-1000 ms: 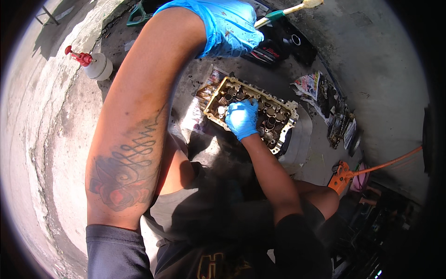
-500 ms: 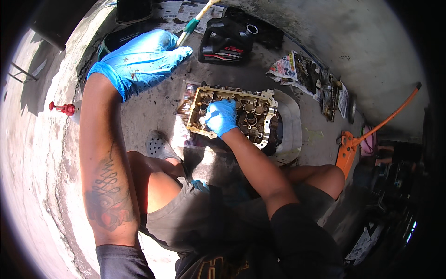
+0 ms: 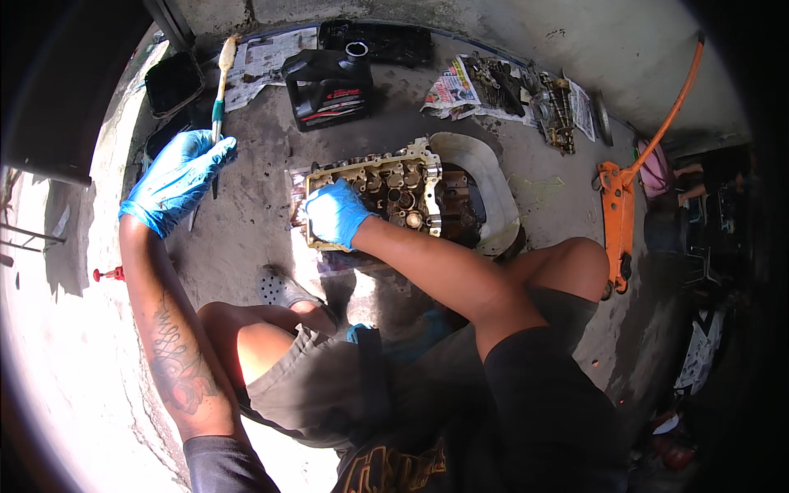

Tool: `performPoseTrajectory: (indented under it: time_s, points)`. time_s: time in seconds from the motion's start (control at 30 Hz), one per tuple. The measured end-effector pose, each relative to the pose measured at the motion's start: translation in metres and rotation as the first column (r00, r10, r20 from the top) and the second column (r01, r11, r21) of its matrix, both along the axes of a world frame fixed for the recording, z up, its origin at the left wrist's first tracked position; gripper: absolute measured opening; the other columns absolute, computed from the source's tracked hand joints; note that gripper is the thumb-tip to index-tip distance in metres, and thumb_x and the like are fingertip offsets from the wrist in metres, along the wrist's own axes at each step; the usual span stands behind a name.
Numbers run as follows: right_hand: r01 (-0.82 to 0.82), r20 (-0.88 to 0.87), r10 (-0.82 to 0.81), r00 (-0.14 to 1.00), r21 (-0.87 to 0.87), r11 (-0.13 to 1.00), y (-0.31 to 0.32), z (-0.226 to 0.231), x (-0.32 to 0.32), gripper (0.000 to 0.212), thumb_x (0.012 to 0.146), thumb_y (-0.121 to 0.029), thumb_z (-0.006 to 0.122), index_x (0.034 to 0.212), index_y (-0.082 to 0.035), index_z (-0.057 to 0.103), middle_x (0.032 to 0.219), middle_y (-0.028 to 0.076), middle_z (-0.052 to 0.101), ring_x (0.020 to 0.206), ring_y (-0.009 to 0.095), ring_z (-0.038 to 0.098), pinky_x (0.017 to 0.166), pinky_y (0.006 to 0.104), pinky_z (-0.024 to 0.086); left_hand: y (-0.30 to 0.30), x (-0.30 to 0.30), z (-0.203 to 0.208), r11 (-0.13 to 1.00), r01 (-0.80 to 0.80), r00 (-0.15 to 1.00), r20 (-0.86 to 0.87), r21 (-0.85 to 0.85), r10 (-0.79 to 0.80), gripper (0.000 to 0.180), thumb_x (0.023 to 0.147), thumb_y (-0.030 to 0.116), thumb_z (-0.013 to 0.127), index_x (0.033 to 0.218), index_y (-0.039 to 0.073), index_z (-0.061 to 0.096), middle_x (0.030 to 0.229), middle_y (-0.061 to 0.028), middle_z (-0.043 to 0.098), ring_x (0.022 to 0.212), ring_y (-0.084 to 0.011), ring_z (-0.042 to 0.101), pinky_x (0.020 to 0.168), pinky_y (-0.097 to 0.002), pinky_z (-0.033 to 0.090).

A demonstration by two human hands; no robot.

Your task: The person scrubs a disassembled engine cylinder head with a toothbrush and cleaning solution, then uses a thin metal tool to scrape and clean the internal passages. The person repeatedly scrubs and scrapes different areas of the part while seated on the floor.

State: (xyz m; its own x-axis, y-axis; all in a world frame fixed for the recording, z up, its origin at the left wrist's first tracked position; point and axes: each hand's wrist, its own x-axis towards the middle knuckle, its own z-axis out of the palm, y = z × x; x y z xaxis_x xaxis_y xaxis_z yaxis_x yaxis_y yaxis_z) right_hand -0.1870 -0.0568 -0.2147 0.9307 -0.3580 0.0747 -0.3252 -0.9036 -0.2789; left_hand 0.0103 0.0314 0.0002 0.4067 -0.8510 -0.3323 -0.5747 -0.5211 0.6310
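Note:
My left hand, in a blue glove, is closed around a slim brush with a pale end and a green band. Its pale end points up, while a dark thin tip shows below the fingers. At the centre, an engine cylinder head lies on the ground, its round valve wells facing up. My right hand, also gloved in blue, rests closed over the left part of the cylinder head. Its fingertips are hidden, so what they grip cannot be made out. A pale curved metal piece lies beside the cylinder head.
A black oil jug stands beyond the cylinder head. Behind are newspaper, a black tray and greasy engine parts on paper. An orange floor jack stands at right. A dark container is at far left.
My left hand, with the brush, has moved left and lower, and the brush now stands nearly upright. My right hand has slid toward the left end of the cylinder head. The view has shifted.

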Motion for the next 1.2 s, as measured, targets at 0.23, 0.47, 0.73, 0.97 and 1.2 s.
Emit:
performPoseTrajectory:
  time_s: [0.23,0.47,0.73,0.97,1.2]
  points:
    - [0.125,0.086,-0.135,0.987,0.116,0.985,-0.102,0.132,-0.125,0.025,0.088,-0.027,0.055,0.084,-0.007,0.071,0.081,0.019,0.067,0.077,0.040,0.064,0.074,0.0493,0.051,-0.002,-0.006,-0.005,0.998,0.005,0.999,0.036,0.061,-0.008,0.041,0.093,0.044,0.063,0.096,0.003,0.066,0.077,0.0001,0.052,0.071,-0.0115,0.043,0.066,-0.0284,0.038]
    - [0.340,0.105,-0.359,0.928,0.163,0.926,-0.144,0.207,-0.251,0.028,0.087,-0.029,0.064,0.089,-0.002,0.072,0.082,0.021,0.065,0.076,0.038,0.064,0.072,0.0442,0.051,-0.012,-0.023,-0.015,0.988,0.046,0.990,0.123,0.148,-0.065,0.040,0.095,0.041,0.061,0.087,0.002,0.067,0.068,0.0039,0.047,0.064,-0.0094,0.041,0.061,-0.0287,0.037]
    - [0.324,0.163,-0.429,0.888,0.441,0.837,-0.166,0.188,-0.308,0.029,0.088,-0.028,0.061,0.088,-0.002,0.072,0.081,0.021,0.066,0.073,0.032,0.064,0.074,0.0425,0.050,-0.010,-0.061,-0.036,0.980,0.055,0.998,0.026,0.193,-0.062,0.032,0.097,0.030,0.061,0.091,0.001,0.071,0.071,0.0019,0.056,0.066,-0.0085,0.046,0.061,-0.0270,0.039]
    - [0.265,0.219,-0.350,0.911,0.341,0.902,-0.172,0.191,-0.299,0.027,0.088,-0.025,0.063,0.091,0.001,0.069,0.076,0.021,0.063,0.065,0.028,0.058,0.067,0.0392,0.048,0.021,-0.141,-0.055,0.984,0.176,0.970,-0.170,-0.002,-0.174,0.026,0.099,0.022,0.056,0.105,0.000,0.068,0.084,-0.0013,0.062,0.075,-0.0107,0.052,0.068,-0.0271,0.045]
    - [0.238,0.151,-0.305,0.940,0.348,0.907,-0.166,0.203,-0.253,0.027,0.087,-0.027,0.063,0.091,-0.002,0.071,0.083,0.020,0.067,0.075,0.033,0.065,0.073,0.0408,0.051,0.046,-0.164,-0.011,0.957,0.218,0.972,0.039,0.191,-0.230,0.027,0.098,0.024,0.057,0.106,0.000,0.067,0.072,-0.0076,0.060,0.059,-0.0162,0.054,0.058,-0.0319,0.045]
